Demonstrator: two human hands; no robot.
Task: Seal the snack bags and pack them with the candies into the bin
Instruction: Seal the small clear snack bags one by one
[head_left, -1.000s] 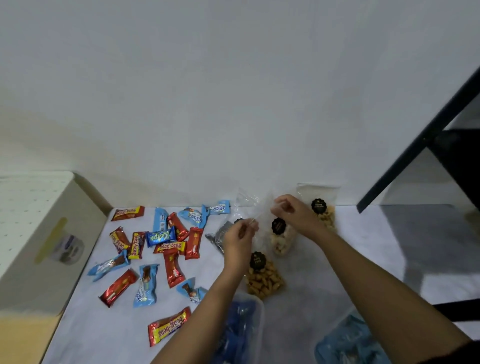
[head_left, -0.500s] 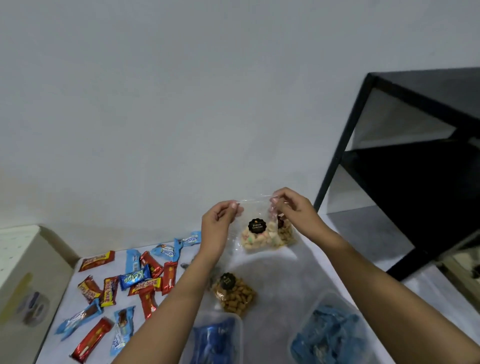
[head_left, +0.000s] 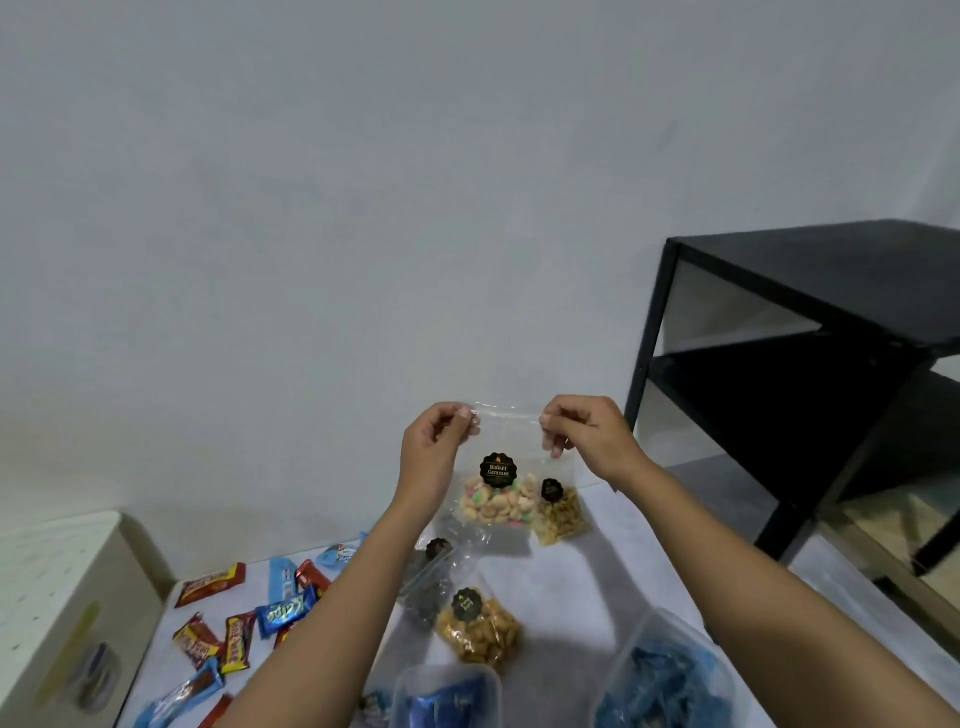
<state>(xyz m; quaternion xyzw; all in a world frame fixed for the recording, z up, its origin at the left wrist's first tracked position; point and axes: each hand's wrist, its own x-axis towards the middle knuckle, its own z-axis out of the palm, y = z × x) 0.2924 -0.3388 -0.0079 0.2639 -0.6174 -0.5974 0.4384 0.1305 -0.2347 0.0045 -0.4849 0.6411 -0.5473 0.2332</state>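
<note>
Beside black shelf (head_left: 831, 270), pale table (head_left: 587, 587), perhaps cloth-covered, with candies (head_left: 285, 613)

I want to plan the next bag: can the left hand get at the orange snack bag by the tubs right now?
Not yet, probably: the left hand pinches the top corner of the biscuit bag. Once freed, the way looks clear: the orange snack bag lies uncovered, close below it.
</note>
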